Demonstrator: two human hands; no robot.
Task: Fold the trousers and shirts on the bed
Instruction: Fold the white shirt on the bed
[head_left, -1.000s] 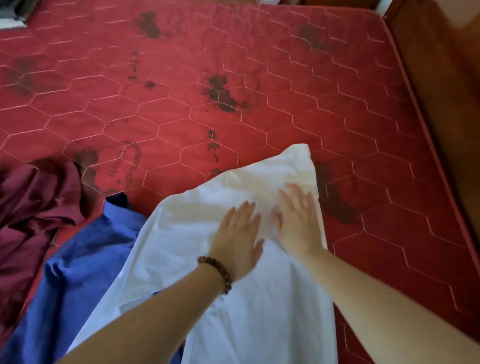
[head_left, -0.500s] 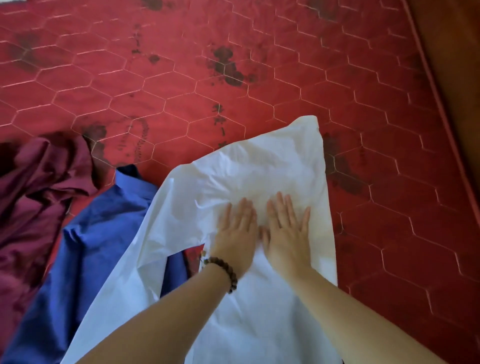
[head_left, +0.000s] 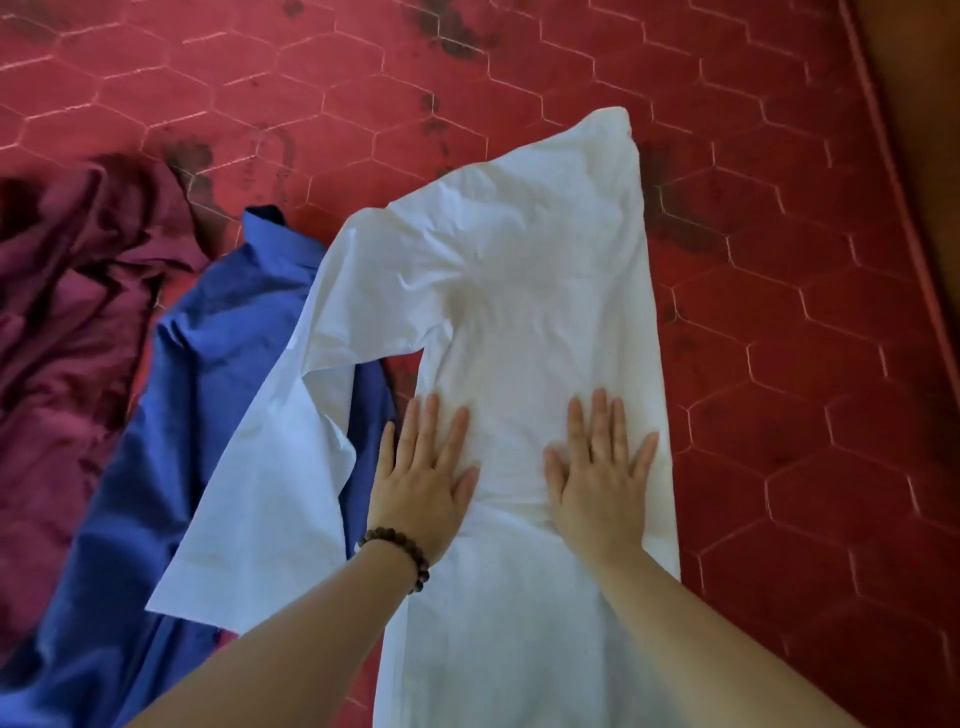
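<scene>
Pressing down flat, I hold the big white shirt (head_left: 535, 312) on the red bed (head_left: 805, 364) so it stays smooth while I get it ready to fold. The bed is the biggest thing, and it fills the whole view, with dark marks on it up at 12 o'clock. The white shirt lies in the middle and runs from 6 o'clock up to 12 o'clock. One sleeve sticks out to 8 o'clock, and I think that sleeve must be folded in next.

The blue shirt (head_left: 208, 389) lies at 9 o'clock, and the white sleeve rests on top of it. That may get in my way, because the two could drag together when I lift the sleeve. A dark red cloth (head_left: 67, 322) is bunched up farther out at 9 o'clock, touching the blue one. I cannot tell if it is trousers or a shirt.

My left hand (head_left: 423, 467) is at 7 o'clock, fingers straight and spread, lying on the white cloth near its edge. My right hand (head_left: 602, 467) is at 5 o'clock, fingers wide too, holding nothing. A bead bracelet (head_left: 400, 553) sits on my left wrist.
</scene>
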